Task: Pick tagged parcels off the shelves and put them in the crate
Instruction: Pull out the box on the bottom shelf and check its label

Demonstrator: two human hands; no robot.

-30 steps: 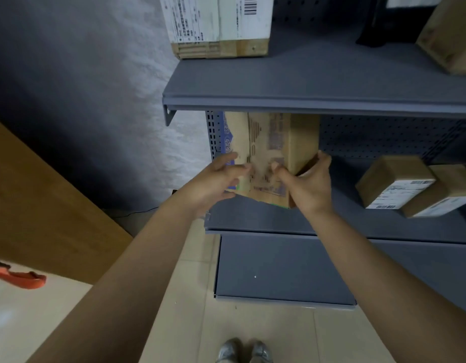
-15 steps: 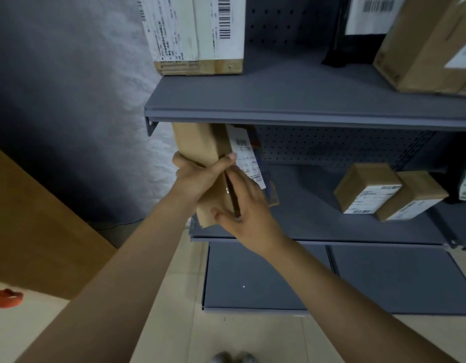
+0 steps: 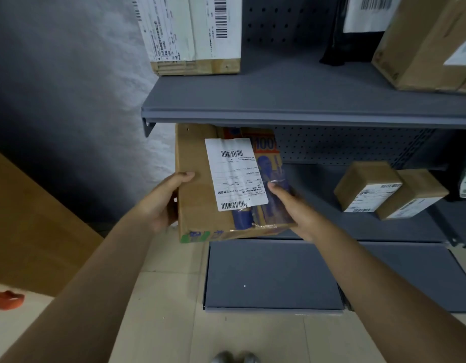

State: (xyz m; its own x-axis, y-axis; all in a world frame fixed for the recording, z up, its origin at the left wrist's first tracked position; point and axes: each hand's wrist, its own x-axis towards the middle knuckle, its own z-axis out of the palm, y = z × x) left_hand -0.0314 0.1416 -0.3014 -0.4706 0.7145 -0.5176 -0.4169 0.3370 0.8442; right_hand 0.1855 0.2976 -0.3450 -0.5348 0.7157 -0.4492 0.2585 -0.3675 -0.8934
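— Where's the parcel (image 3: 200, 184)?
— Just under the upper shelf (image 3: 279, 100), long side upright, gripped between left hand (image 3: 161, 203) and right hand (image 3: 294, 205).
— Crate?
— Possibly off-view; can't tell.

Matt cardboard parcel (image 3: 198, 184), glossy paper label (image 3: 236, 174)

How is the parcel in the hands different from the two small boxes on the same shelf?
The held parcel is large and flat; the two small boxes are compact blocks. The parcel is gripped by the left hand and right hand, while the boxes rest on the shelf, touching. The parcel shows colourful print; the boxes are plain. All are brown cardboard with white barcode labels.
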